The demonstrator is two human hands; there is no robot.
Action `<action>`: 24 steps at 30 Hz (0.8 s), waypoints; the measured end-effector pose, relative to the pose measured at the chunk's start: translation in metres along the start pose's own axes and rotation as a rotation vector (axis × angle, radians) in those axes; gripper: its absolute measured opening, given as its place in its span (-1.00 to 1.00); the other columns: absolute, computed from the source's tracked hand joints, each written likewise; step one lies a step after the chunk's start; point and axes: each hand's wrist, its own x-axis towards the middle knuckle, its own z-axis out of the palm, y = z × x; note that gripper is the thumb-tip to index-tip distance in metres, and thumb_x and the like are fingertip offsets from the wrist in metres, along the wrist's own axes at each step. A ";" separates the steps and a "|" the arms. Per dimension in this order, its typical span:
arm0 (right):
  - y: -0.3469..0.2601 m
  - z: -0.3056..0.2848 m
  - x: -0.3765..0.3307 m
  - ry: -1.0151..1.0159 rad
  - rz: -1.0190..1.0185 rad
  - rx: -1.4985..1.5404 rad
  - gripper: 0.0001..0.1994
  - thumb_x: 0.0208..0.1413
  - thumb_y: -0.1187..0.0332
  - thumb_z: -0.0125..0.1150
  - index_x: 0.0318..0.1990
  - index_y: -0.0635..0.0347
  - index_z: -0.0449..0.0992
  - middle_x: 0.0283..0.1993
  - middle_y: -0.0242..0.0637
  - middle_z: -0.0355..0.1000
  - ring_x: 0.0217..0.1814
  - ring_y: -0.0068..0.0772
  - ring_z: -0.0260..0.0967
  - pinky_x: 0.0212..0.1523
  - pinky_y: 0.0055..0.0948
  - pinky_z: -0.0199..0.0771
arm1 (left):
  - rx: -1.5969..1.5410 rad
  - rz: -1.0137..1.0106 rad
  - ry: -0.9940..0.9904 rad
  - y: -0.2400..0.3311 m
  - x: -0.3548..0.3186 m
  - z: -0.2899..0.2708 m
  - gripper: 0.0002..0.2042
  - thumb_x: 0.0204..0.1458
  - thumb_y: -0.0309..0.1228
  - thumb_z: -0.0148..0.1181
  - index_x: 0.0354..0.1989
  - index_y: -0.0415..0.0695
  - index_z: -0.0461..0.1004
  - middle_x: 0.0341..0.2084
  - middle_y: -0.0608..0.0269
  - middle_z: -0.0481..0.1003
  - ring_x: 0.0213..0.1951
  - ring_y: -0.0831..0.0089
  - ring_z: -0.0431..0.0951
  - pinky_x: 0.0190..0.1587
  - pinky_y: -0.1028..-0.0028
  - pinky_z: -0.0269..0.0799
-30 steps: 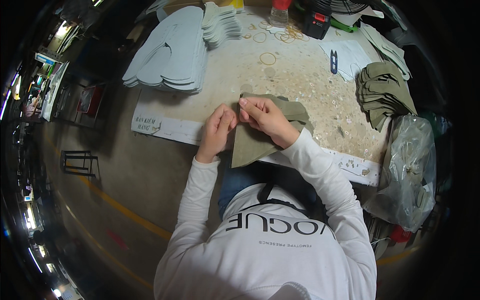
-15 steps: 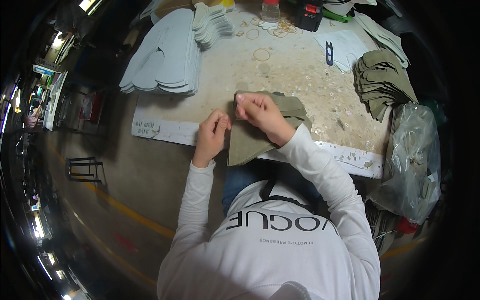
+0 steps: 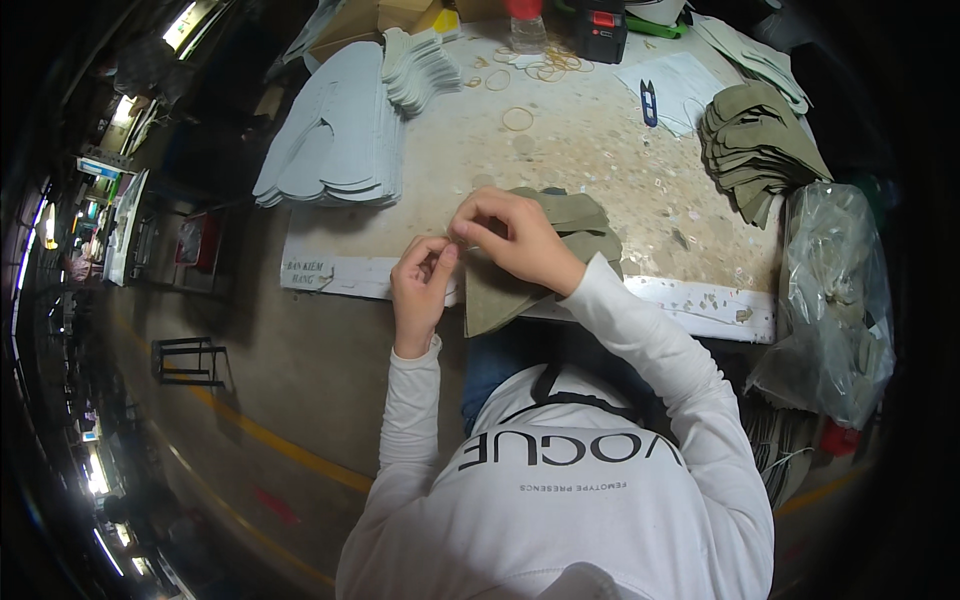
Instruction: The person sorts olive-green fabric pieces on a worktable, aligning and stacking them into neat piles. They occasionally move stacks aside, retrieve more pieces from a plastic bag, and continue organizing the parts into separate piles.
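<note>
Olive-green fabric pieces (image 3: pixel 495 303) lie in a small stack at the near edge of the table, one corner reaching over the edge. My right hand (image 3: pixel 515 240) is above the stack and covers part of it, thumb and fingers pinched together. Just left of the fabric is my left hand (image 3: pixel 420 285), its fingers curled and the thumb pressed to them. The fingertips of both hands almost meet. Whatever is between them is too small to make out.
Grey-white cut pieces (image 3: pixel 335 130) are piled at the table's left. Rubber bands (image 3: pixel 517 119), a clear jar (image 3: pixel 527 36) and blue thread snips (image 3: pixel 649 104) lie farther back. More olive pieces (image 3: pixel 760 140) sit at the right, above a clear plastic bag (image 3: pixel 838 300). A black stool frame (image 3: pixel 188 362) stands on the floor.
My right hand has come down and left toward my left hand, so their fingertips are now close together. The view has shifted slightly. The olive fabric stays at the table edge.
</note>
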 end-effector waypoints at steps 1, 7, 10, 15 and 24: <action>-0.002 -0.004 -0.004 0.021 -0.115 -0.107 -0.92 0.08 0.41 0.24 -0.35 0.22 0.55 -0.33 -0.23 0.42 -0.30 -0.25 0.38 -0.22 -0.35 0.41 | -0.054 -0.079 0.014 0.000 -0.001 -0.001 -0.89 0.19 -0.44 0.20 -0.25 -0.24 0.53 -0.40 0.44 0.45 -0.39 0.74 0.34 -0.29 0.69 0.24; -0.004 -0.008 -0.016 -0.023 -0.239 -0.371 -0.89 -0.03 0.43 0.29 -0.31 0.15 0.57 -0.21 -0.28 0.36 -0.09 -0.19 0.33 -0.16 -0.27 0.43 | -0.220 -0.377 -0.078 0.003 0.002 -0.014 -0.87 0.20 -0.33 0.18 -0.24 -0.11 0.57 -0.42 0.52 0.46 -0.43 0.80 0.30 -0.37 0.72 0.16; -0.002 -0.006 -0.019 -0.013 -0.265 -0.414 -0.88 -0.05 0.43 0.30 -0.31 0.14 0.58 -0.21 -0.30 0.35 -0.10 -0.21 0.34 -0.15 -0.28 0.44 | -0.286 -0.415 -0.120 0.001 0.005 -0.020 -0.86 0.24 -0.34 0.11 -0.23 -0.14 0.53 -0.41 0.46 0.48 -0.42 0.76 0.35 -0.34 0.72 0.23; -0.003 -0.004 -0.019 0.000 -0.290 -0.479 -0.86 -0.05 0.43 0.30 -0.27 0.11 0.61 -0.20 -0.32 0.32 -0.10 -0.26 0.34 -0.21 -0.33 0.46 | -0.317 -0.449 -0.144 -0.002 0.004 -0.024 -0.86 0.24 -0.38 0.08 -0.22 -0.18 0.50 -0.40 0.41 0.49 -0.41 0.72 0.38 -0.32 0.71 0.28; -0.013 -0.002 -0.021 0.044 -0.329 -0.595 -0.82 -0.08 0.41 0.31 -0.25 0.06 0.65 -0.14 -0.34 0.27 -0.10 -0.34 0.34 -0.30 -0.36 0.50 | -0.681 -0.904 -0.436 -0.004 0.026 -0.042 -0.83 0.23 -0.34 0.07 -0.21 -0.18 0.47 -0.46 0.42 0.42 -0.44 0.63 0.39 -0.40 0.61 0.34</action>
